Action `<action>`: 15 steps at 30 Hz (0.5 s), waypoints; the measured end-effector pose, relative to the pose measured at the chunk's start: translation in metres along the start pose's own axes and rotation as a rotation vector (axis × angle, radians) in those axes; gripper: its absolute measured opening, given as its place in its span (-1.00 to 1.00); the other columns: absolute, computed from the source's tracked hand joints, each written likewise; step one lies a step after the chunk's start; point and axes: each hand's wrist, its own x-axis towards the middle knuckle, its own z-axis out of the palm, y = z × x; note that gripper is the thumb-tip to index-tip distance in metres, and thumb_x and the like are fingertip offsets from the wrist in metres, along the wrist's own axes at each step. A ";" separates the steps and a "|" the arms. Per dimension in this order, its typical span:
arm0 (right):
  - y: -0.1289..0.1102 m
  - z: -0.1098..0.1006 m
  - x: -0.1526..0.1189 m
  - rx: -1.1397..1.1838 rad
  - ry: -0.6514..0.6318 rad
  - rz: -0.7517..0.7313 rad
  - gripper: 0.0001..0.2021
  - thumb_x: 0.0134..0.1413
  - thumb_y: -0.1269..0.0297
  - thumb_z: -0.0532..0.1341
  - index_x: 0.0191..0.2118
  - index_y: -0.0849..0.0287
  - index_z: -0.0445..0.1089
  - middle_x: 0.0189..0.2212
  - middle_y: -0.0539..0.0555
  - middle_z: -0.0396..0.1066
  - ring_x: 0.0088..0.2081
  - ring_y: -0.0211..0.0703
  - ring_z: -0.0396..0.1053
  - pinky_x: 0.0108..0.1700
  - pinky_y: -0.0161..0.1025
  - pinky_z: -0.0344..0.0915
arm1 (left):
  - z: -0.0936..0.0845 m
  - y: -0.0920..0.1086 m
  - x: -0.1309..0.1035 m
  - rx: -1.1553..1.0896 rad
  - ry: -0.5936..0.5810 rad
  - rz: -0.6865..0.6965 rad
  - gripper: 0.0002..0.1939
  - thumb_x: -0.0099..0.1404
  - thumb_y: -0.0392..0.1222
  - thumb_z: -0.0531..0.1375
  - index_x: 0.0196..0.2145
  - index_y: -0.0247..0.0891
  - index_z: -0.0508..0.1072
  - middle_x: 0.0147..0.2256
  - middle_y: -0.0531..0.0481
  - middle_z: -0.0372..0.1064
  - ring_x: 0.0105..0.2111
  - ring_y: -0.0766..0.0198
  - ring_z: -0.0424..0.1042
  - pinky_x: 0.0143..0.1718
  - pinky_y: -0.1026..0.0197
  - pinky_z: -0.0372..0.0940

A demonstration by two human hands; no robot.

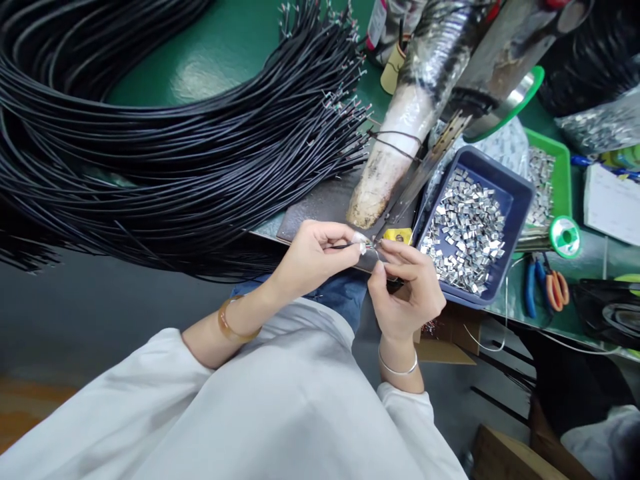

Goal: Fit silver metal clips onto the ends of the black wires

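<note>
My left hand [320, 252] pinches the end of a black cable [341, 247]; a white covering wraps its fingertips. Thin wire ends show at the cable's tip. Close beside it, my right hand [406, 283] has thumb and fingers closed on a thin silvery wire [377, 253], too fine to make out fully. Both hands' fingertips nearly meet at the bench edge. Just above them is the lower end of a metal arm [395, 213], its tip partly hidden. A yellow block [399, 235] sits behind the right fingers.
A large bundle of black cables [200, 147] covers the left bench. A white duct [385, 160] slants down above the hands. Small metal shells fill a blue bin [517, 193], near a green tray [563, 167], a wire spool [565, 237] and orange-handled pliers [557, 290].
</note>
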 end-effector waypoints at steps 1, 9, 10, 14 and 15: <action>0.000 0.000 -0.001 0.017 -0.002 0.009 -0.82 0.10 0.50 0.29 -0.24 0.08 0.38 -0.12 0.06 0.56 -0.13 -0.15 0.57 -0.14 -0.11 0.63 | 0.000 0.000 0.000 -0.001 -0.004 -0.003 -0.94 0.06 -0.34 0.30 -0.53 -0.35 0.57 -0.51 0.02 0.51 -0.53 0.41 0.38 -0.46 0.39 0.33; 0.000 -0.004 -0.001 0.018 -0.030 0.065 -0.85 0.12 0.48 0.29 -0.24 0.08 0.40 -0.15 0.05 0.56 -0.14 -0.15 0.58 -0.13 -0.12 0.62 | 0.001 0.001 -0.002 0.011 -0.024 -0.032 -0.95 0.06 -0.31 0.31 -0.50 -0.35 0.53 -0.63 0.15 0.23 -0.62 0.50 0.13 -0.60 0.41 0.09; -0.001 -0.004 -0.001 -0.007 -0.030 0.052 -0.84 0.11 0.48 0.30 -0.24 0.08 0.41 -0.15 0.04 0.57 -0.14 -0.15 0.58 -0.13 -0.13 0.61 | 0.001 0.001 -0.003 0.015 -0.023 -0.026 -0.95 0.06 -0.31 0.31 -0.50 -0.35 0.53 -0.63 0.15 0.22 -0.62 0.50 0.11 -0.60 0.40 0.07; -0.002 -0.005 0.002 -0.053 -0.035 0.021 -0.84 0.09 0.49 0.32 -0.25 0.09 0.44 -0.16 0.05 0.58 -0.14 -0.17 0.57 -0.16 -0.18 0.58 | 0.001 0.000 -0.004 0.062 -0.018 0.003 -0.95 0.09 -0.30 0.29 -0.49 -0.35 0.53 -0.64 0.17 0.13 -0.63 0.51 -0.01 -0.63 0.39 -0.06; -0.003 -0.006 0.003 -0.052 -0.037 0.020 -0.84 0.09 0.50 0.32 -0.26 0.09 0.44 -0.17 0.05 0.58 -0.15 -0.17 0.56 -0.17 -0.19 0.58 | 0.001 0.000 -0.005 0.077 -0.018 0.012 -0.95 0.09 -0.31 0.28 -0.48 -0.35 0.54 -0.65 0.18 0.09 -0.63 0.52 -0.05 -0.64 0.38 -0.09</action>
